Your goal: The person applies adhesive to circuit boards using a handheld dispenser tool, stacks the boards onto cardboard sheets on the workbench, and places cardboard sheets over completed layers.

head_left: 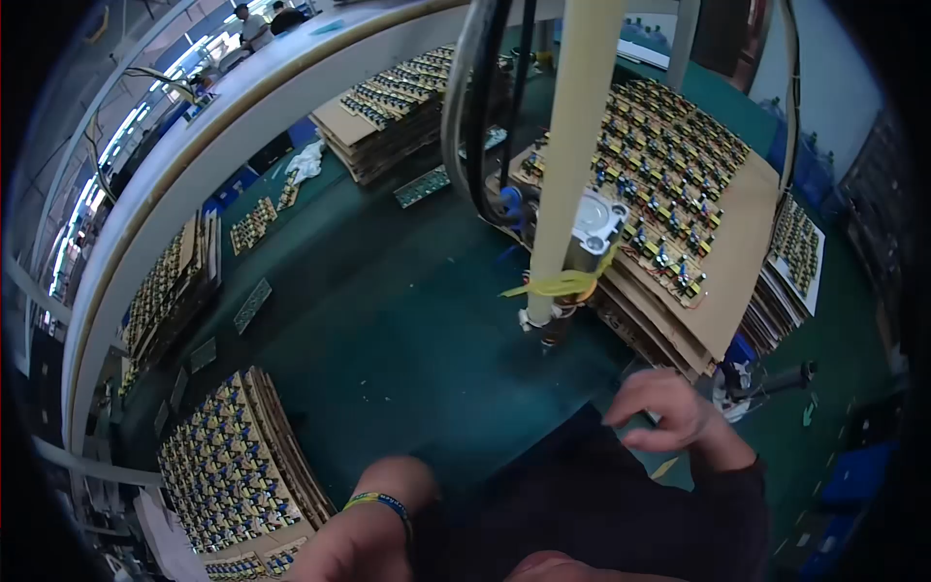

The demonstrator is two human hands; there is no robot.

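My right hand is at the lower right, near the front corner of a cardboard stack. Its fingers are bent, with a gap between them and the thumb, and nothing shows in it. My left hand is at the bottom edge, wearing a wristband, beside a stack of small circuit boards on cardboard layers. Its fingers are out of frame, so whether it holds anything is hidden. A pale vertical pole with a tool tied by yellow-green ribbon hangs above the green worktop.
More board stacks stand at the back and left. Loose panels lie between them. A curved white shelf edge crosses the upper left. A black-handled tool is at the right. Two people are in the far background.
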